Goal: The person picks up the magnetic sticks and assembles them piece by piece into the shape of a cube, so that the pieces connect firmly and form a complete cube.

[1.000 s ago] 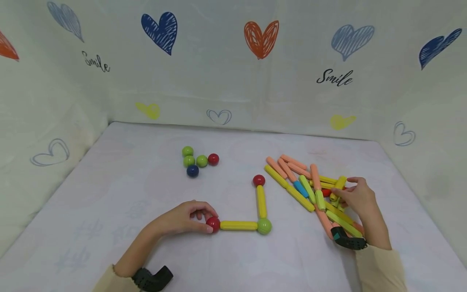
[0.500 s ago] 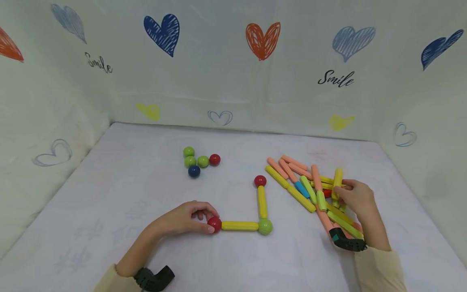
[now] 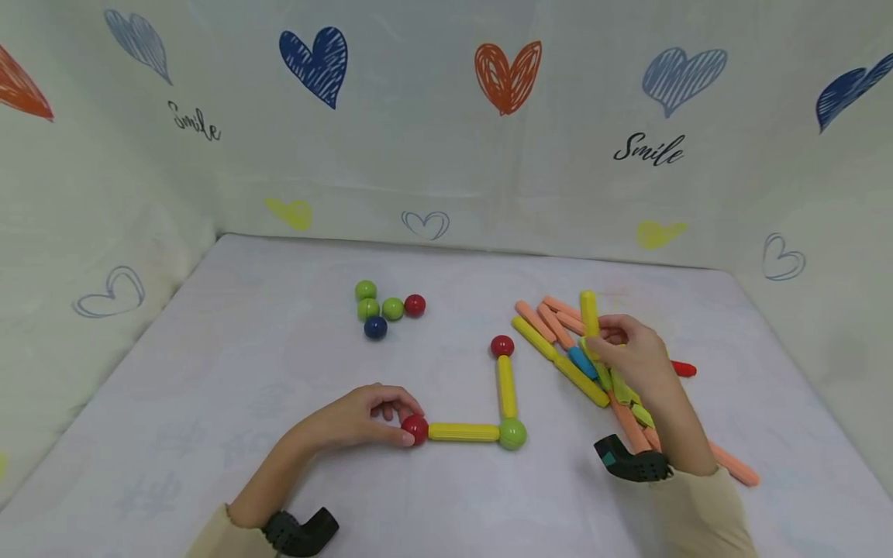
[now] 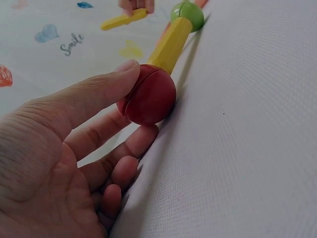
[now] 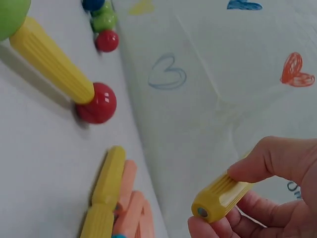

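My left hand (image 3: 359, 418) pinches a red ball (image 3: 415, 429) between thumb and fingers on the tabletop. From that ball a yellow rod (image 3: 463, 432) runs right to a green ball (image 3: 512, 434). A second yellow rod (image 3: 506, 387) goes from the green ball toward the back, ending at another red ball (image 3: 502, 346), so the pieces form an L. Over the pile of rods, my right hand (image 3: 638, 356) grips a loose yellow rod (image 3: 589, 311). In the right wrist view this ridged rod (image 5: 223, 198) shows a round greyish disc in its near end.
Salmon, yellow, green and blue rods (image 3: 572, 380) lie heaped under the right hand, and a red rod (image 3: 684, 369) pokes out beyond it. Several green balls (image 3: 393, 308), a dark blue ball (image 3: 375, 328) and a red ball (image 3: 415, 305) are grouped farther back. A patterned cloth (image 3: 418, 155) hangs behind.
My right hand has lifted a yellow rod from the right side of the pile and carried it leftward. Rods in the pile have shifted. My left hand stays on the red ball.
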Demonstrator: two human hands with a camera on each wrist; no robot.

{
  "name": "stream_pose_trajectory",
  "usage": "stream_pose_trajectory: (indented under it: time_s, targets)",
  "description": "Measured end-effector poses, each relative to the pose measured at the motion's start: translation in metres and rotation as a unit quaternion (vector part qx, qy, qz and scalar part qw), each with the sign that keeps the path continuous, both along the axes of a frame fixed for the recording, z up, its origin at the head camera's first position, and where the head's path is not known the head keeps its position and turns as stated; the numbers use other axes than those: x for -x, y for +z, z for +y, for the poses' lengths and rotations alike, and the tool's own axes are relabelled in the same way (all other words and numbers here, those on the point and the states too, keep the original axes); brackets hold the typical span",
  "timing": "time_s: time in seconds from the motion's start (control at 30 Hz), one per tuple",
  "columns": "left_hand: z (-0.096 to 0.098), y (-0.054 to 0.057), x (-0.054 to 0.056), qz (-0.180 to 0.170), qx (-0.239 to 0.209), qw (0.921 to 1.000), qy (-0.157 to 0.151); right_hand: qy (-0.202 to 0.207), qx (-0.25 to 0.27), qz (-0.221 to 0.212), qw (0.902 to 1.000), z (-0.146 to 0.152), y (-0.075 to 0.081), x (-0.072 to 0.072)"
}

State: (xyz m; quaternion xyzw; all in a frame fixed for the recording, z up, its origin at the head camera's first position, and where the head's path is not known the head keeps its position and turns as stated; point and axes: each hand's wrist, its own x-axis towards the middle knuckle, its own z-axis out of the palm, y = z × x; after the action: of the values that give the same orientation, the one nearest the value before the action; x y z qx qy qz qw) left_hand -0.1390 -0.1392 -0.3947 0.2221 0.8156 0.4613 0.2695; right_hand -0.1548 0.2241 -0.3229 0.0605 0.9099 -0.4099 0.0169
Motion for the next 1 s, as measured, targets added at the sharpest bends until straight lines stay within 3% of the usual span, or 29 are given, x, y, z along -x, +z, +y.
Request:
stream_pose_trajectory:
  time_s: [0.33,0.5,0.67,1.0]
  targets:
    - [0.000,0.002,0.000,-0.008,0.007,0.9999,0.004,0.134,-0.008,0.003,0.9910,-0.055,0.000,0.030]
    - [0.000,0.002,0.001,-0.006,0.010,0.9999,0.005,0.188,0.013,-0.050,0.9808,-0.073,-0.005,0.049]
    - [0.000,0.001,0.001,-0.005,0.005,1.0000,-0.002,0.232,0.028,-0.100,0.9672,-0.087,-0.012,0.064]
    - [-0.001,0.000,0.001,-0.004,0.001,1.0000,-0.004,0.274,-0.005,-0.138,0.9517,-0.096,-0.027,0.083]
